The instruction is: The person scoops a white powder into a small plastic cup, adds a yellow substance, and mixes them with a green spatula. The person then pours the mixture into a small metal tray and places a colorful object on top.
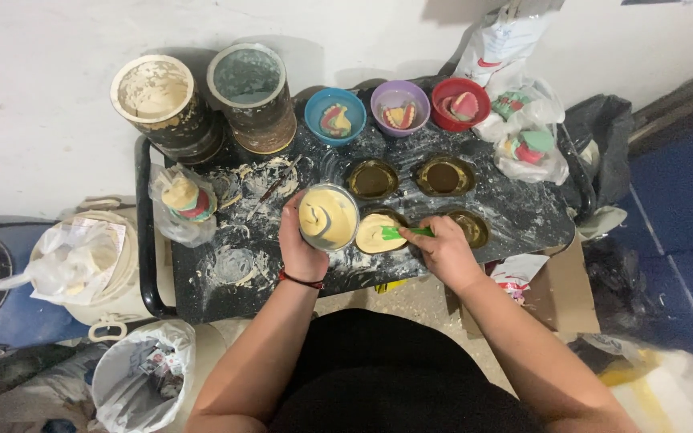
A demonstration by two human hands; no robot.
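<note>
Both forearms reach forward over the black table [515,210]. The left hand [298,244] wraps around a metal cup [328,217] of cream batter, held tilted. The right hand [443,248] grips a green spatula [404,232], lying left-right, its blade in a batter-filled mould [378,233] beside the cup.

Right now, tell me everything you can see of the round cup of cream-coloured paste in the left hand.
The round cup of cream-coloured paste is a small open container with a pale grey rim, nearly full of thick, glossy yellowish-cream mix with swirl marks on its surface. It is held about upright, just above the flour-dusted black tray, beside the paste-filled oval mould. The left hand wraps its left side, fingers curled around the wall. Its base is hidden.
</note>
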